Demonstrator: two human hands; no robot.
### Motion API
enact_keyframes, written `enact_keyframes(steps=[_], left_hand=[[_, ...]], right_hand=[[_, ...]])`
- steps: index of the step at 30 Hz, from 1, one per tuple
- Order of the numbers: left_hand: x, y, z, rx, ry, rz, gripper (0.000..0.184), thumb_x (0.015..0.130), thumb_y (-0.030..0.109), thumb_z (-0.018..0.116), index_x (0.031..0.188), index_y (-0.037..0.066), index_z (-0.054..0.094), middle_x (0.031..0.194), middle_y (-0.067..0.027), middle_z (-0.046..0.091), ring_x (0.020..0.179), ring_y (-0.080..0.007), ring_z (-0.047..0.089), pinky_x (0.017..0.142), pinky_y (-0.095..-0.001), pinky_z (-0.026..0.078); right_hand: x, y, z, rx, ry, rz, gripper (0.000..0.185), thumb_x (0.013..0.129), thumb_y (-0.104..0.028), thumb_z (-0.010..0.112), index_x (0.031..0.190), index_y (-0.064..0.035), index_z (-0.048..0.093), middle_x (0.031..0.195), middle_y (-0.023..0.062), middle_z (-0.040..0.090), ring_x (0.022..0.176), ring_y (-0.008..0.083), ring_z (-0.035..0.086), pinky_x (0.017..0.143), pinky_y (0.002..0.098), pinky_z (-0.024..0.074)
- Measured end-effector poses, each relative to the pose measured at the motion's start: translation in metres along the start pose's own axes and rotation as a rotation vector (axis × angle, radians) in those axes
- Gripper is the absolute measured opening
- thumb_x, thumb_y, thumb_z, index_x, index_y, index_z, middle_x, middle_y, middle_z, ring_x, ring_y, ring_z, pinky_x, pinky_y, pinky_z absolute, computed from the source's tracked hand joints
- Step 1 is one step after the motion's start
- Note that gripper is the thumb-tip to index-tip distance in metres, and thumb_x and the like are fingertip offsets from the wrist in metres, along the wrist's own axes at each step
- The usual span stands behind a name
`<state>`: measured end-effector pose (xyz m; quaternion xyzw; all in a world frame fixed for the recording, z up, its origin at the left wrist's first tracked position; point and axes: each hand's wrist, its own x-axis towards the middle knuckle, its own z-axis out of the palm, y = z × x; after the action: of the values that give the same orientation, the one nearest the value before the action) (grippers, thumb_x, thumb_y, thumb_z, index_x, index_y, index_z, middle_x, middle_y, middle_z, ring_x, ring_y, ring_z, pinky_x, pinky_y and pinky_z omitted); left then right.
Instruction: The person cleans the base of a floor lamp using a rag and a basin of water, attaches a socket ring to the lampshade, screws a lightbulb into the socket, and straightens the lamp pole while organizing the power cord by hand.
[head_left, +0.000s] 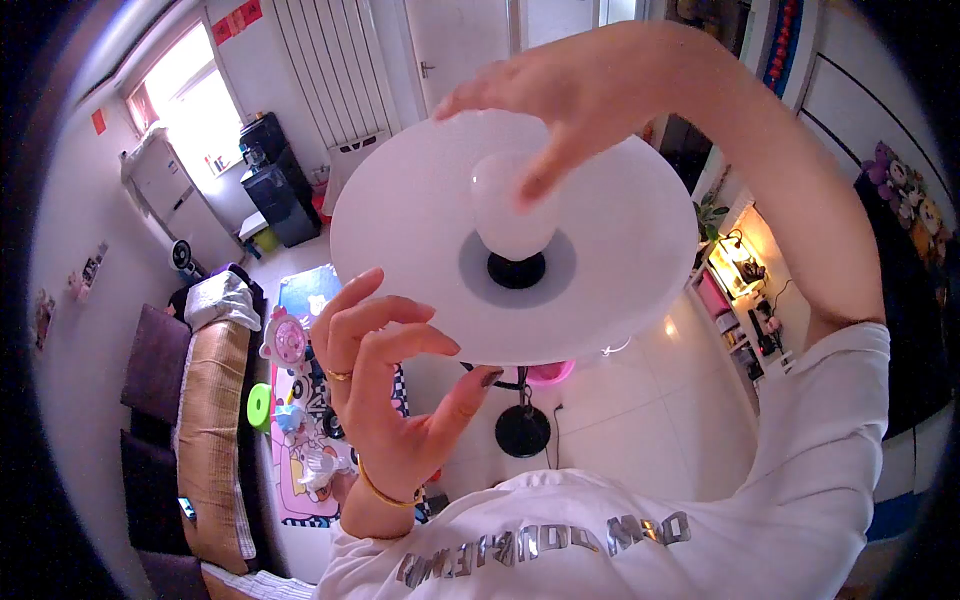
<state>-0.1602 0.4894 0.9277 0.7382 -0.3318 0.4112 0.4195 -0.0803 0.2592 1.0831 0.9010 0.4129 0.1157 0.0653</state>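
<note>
A wide, round white lampshade (400, 230) faces up in the middle of the head view. At its centre a white bulb (510, 215) stands in a black socket (516, 270). My right hand (570, 100) is above the bulb, fingers spread and slightly blurred, the thumb in front of the bulb; whether it touches the bulb cannot be told. My left hand (400, 370) is at the shade's near left edge, fingers curved and apart, with nothing between thumb and fingers. Below the shade, a thin black stand reaches down to a round black base (523, 431).
On the left are a sofa with a brown cover (215, 420) and a low table with a patterned cloth (300, 480). A black water dispenser (285, 205) stands at the back left. Under the shade is a pink basin (550, 373); a lit shelf (735, 265) stands at right.
</note>
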Motion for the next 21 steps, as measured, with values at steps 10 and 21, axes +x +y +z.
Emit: enact_keyframes(steps=[10, 21], left_hand=[[0.002, 0.003, -0.003, 0.004, -0.022, 0.015, 0.028, 0.069, 0.028, 0.082, 0.084, 0.014, 0.063, 0.101, -0.0062, 0.061, 0.119, -0.0340, 0.048, 0.097, -0.0459, 0.037], [0.001, 0.003, -0.003, 0.005, -0.018, -0.003, 0.027, 0.068, 0.026, 0.082, 0.082, 0.014, 0.063, 0.101, -0.0054, 0.062, 0.119, -0.0341, 0.049, 0.097, -0.0465, 0.037]], right_hand=[[0.015, -0.023, -0.002, -0.008, -0.309, 0.315, 0.063, 0.088, -0.057, 0.058, 0.115, -0.0002, 0.061, 0.099, 0.0192, 0.067, 0.094, 0.0308, 0.066, 0.083, 0.0412, 0.0534], [0.009, -0.011, -0.014, -0.022, -0.147, 0.131, 0.051, 0.086, -0.050, 0.061, 0.115, -0.0086, 0.064, 0.106, 0.0154, 0.066, 0.102, 0.0280, 0.063, 0.091, 0.0423, 0.0494]])
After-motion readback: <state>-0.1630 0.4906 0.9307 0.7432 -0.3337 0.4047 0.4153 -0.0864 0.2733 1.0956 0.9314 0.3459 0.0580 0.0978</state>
